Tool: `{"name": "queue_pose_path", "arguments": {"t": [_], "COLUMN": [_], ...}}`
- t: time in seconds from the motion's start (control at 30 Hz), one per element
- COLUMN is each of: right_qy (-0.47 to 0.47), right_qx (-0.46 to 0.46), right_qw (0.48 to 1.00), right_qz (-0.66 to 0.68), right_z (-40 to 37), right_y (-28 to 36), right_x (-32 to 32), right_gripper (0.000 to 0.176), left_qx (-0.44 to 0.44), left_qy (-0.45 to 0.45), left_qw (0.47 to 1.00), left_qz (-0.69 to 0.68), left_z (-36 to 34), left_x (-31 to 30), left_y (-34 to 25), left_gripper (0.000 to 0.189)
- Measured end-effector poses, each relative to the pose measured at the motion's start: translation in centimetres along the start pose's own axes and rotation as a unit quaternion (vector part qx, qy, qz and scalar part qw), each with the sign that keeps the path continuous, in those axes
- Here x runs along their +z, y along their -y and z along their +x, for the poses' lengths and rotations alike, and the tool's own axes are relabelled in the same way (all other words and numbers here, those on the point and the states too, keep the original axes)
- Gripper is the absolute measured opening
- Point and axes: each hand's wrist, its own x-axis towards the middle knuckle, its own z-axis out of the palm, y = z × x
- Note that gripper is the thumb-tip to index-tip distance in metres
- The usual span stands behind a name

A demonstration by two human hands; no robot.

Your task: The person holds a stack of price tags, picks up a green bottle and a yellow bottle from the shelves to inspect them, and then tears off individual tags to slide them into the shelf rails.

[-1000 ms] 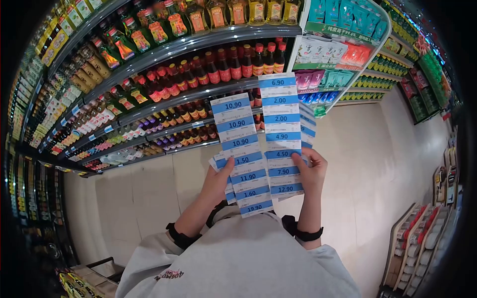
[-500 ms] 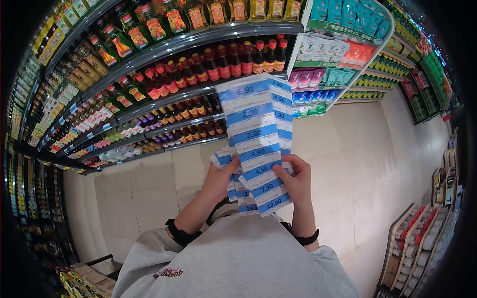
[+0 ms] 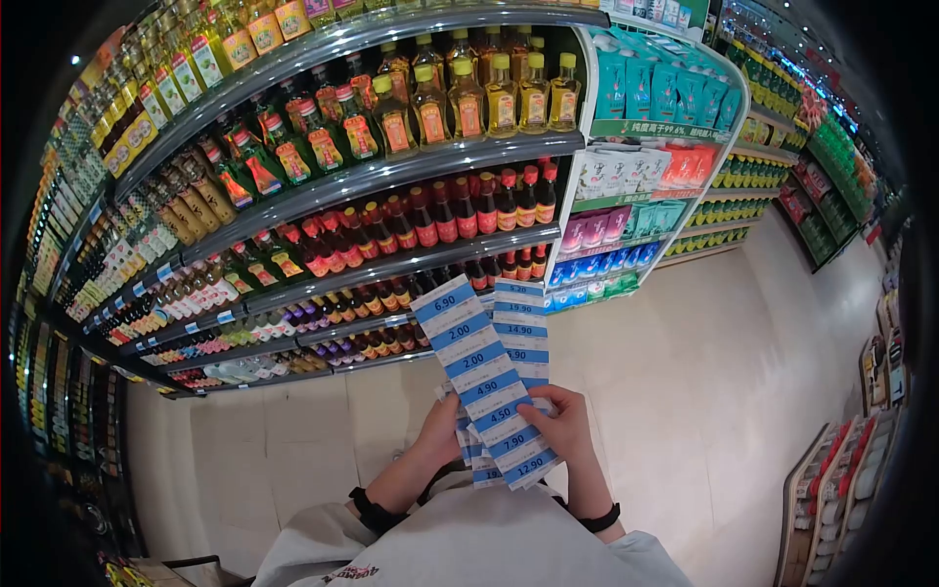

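Observation:
A long strip of price labels point(image 3: 478, 360), white with blue bands and printed prices such as 6.90 and 12.90, slants in front of my body. Behind it, to the right, a second label strip point(image 3: 521, 315) shows prices such as 5.20 and 19.90. My right hand point(image 3: 564, 428) pinches the strips at their right edge, the thumb on the front near 4.50. On the lower left side, my left hand point(image 3: 437, 432) grips the bundle; its fingertips are partly hidden behind the paper. More label strips point(image 3: 469, 449) overlap underneath.
Curved shelves ahead and left hold rows of sauce bottles point(image 3: 445, 215) and oil bottles point(image 3: 499, 93). A white rack point(image 3: 577, 186) carries bagged goods point(image 3: 626, 83). Another shelf unit point(image 3: 822, 489) stands at lower right. Pale floor tiles point(image 3: 675, 391) lie below.
The view has tilted up, so the shelves, strips and both hands sit lower in the picture. The front strip leans further left at its top, showing more of the rear strip.

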Motion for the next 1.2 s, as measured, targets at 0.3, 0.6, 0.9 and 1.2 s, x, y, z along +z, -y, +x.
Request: {"name": "queue_pose_path", "arguments": {"t": [0.3,0.6,0.9,1.2], "right_qy": [-0.040,-0.004,0.072,0.018], "right_qx": [-0.002,-0.037,-0.033,-0.081], "right_qw": [0.996,0.993,0.978,0.983], "right_qz": [-0.079,-0.110,-0.193,-0.163], "right_z": [-0.3,-1.0,-1.6,-2.1], "right_y": [0.3,1.4,2.8,1.7], "right_x": [0.1,1.7,1.4,2.6], "right_gripper": [0.019,0.017,0.019,0.018], "left_qx": [-0.031,-0.012,-0.017,0.063], "left_qy": [0.054,0.103,0.162,0.154], "left_qw": [0.998,0.991,0.982,0.981], "left_qz": [-0.028,-0.081,-0.099,-0.095], "left_z": [-1.3,-1.8,-1.6,-2.6], "left_x": [1.9,3.0,2.4,3.9], "left_y": [-0.7,-1.1,-1.2,-1.4], "left_gripper": [0.053,0.065,0.059,0.064]}}
